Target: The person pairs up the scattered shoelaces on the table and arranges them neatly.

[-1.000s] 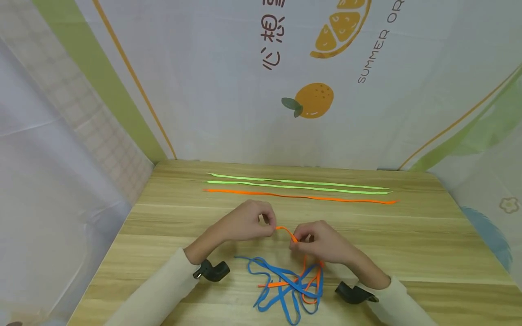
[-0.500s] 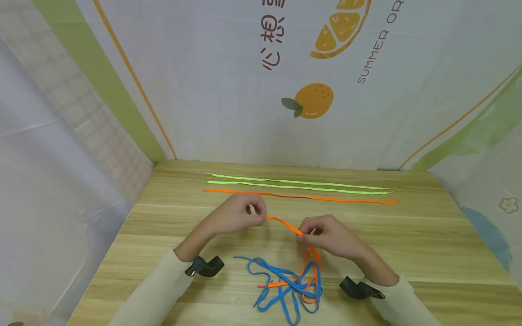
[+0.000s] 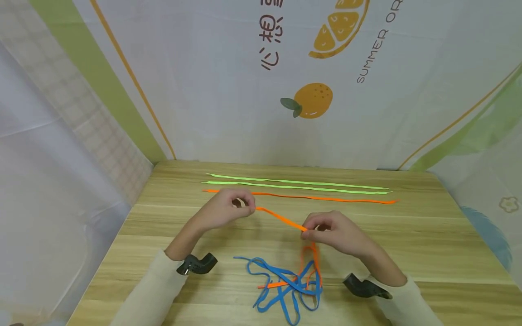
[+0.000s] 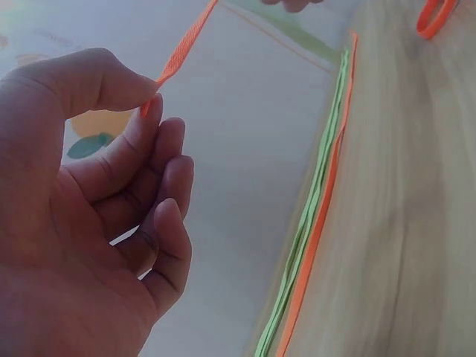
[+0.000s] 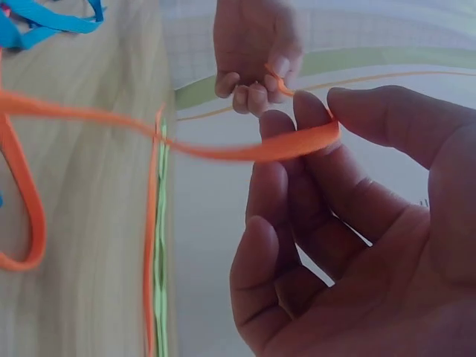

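An orange shoelace is stretched between both hands above the table. My left hand pinches its end between thumb and forefinger; in the left wrist view the tip pokes out past the fingertips. Farther along the lace, my right hand pinches it with thumb and forefinger. From there the rest of the orange lace hangs down to a loose tangle of blue shoelaces near the front. In the right wrist view the hanging part trails away from the fingers, slightly blurred.
Two light green shoelaces and another orange shoelace lie straight and side by side along the back of the wooden table. A white printed curtain hangs directly behind the table's far edge.
My left hand has moved left and away from me, and the right hand a little right and away. The lace span between them has grown longer and straighter, and more orange lace lifts from the tangle.
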Available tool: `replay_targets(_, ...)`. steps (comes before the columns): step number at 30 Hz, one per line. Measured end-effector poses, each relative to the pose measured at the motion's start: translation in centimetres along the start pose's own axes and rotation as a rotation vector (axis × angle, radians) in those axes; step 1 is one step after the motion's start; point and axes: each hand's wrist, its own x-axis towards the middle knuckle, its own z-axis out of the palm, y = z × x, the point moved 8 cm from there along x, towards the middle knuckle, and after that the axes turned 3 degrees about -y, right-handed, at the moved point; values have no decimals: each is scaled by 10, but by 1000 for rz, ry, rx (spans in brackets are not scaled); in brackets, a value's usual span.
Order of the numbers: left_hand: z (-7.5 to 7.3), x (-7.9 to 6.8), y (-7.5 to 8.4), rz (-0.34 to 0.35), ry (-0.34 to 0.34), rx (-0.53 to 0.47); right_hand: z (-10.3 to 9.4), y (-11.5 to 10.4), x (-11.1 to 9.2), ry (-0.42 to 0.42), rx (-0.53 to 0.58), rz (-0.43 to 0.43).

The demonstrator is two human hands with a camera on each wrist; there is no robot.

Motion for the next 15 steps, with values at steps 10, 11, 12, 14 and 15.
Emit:
replay_targets(10, -27, -4, 2, -7, 80, -58, -24, -9, -9, 44, -2, 28)
replay_targets(11, -29, -5, 2, -13, 89, -69, -27, -9, -10, 52, -3, 38)
replay_targets(12, -32, -5, 1, -17, 98, -78, -29, -10, -11, 60, -4, 46)
replay_targets(14, -37, -7, 1, -23, 115, -96, -34, -10, -14, 76, -1, 58)
replay_targets(15, -40, -8, 0, -28, 125, -104, -36, -10, -15, 83, 4, 63)
